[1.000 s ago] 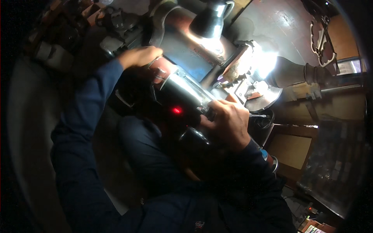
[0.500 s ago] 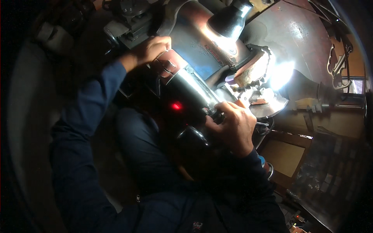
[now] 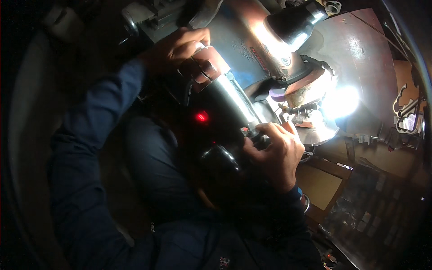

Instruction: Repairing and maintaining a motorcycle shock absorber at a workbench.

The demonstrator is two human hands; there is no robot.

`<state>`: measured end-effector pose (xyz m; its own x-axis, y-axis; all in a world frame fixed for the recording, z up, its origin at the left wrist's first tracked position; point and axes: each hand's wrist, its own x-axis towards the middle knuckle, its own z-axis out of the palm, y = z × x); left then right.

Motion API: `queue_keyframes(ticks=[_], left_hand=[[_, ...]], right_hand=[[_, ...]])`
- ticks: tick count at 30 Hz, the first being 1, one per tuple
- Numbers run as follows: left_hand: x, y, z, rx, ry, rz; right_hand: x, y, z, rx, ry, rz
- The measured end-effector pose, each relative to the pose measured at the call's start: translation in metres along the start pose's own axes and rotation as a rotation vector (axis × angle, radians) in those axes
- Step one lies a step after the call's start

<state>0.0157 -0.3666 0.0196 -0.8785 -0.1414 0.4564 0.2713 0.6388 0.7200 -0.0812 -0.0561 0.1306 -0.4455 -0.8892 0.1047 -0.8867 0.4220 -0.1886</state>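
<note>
A shiny dark metal cylinder (image 3: 234, 101) slants across the middle, part of a machine. A reddish block (image 3: 211, 63) sits at its upper left end. The curled fingers of my left hand (image 3: 186, 47) grip that block's outer end, where a small pale part shows. At the cylinder's lower right end, my right hand (image 3: 281, 155) is closed with thumb and fingers around a small dark knob (image 3: 256, 136). Just beyond this hand, a worn, rough-rimmed round part (image 3: 303, 94) sits under the machine's arm, above a dark toothed edge (image 3: 301, 110). Glare hides some detail there.
A bright lamp (image 3: 342, 101) glows right of the round part. A black cone-shaped housing (image 3: 294, 27) stands on the machine's reddish arm (image 3: 252, 27). Behind it rises a large grey metal disc (image 3: 364, 54). Metal tools (image 3: 407, 110) hang at right. A red light spot (image 3: 201, 117) shows below the cylinder.
The machine has shifted right in the view. Both hands stay on the same parts; my left hand sits slightly higher and my right hand slightly lower in the picture.
</note>
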Motion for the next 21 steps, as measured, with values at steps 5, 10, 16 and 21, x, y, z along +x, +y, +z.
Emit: queue_keyframes(ticks=[5, 10, 16, 21], left_hand=[[0.038, 0.005, -0.005, -0.177, -0.413, -0.793], [-0.011, -0.030, 0.015, 0.481, 0.176, 0.274], [-0.010, 0.005, 0.012, -0.082, 0.087, -0.113], [-0.010, -0.004, 0.009, -0.047, 0.122, 0.030]], right_hand=[[0.002, -0.001, 0.001, 0.001, -0.023, 0.028], [0.004, -0.004, 0.001, -0.001, -0.026, 0.020], [0.006, 0.002, 0.002, -0.029, -0.052, 0.031], [0.004, 0.003, 0.002, -0.017, -0.050, 0.044]])
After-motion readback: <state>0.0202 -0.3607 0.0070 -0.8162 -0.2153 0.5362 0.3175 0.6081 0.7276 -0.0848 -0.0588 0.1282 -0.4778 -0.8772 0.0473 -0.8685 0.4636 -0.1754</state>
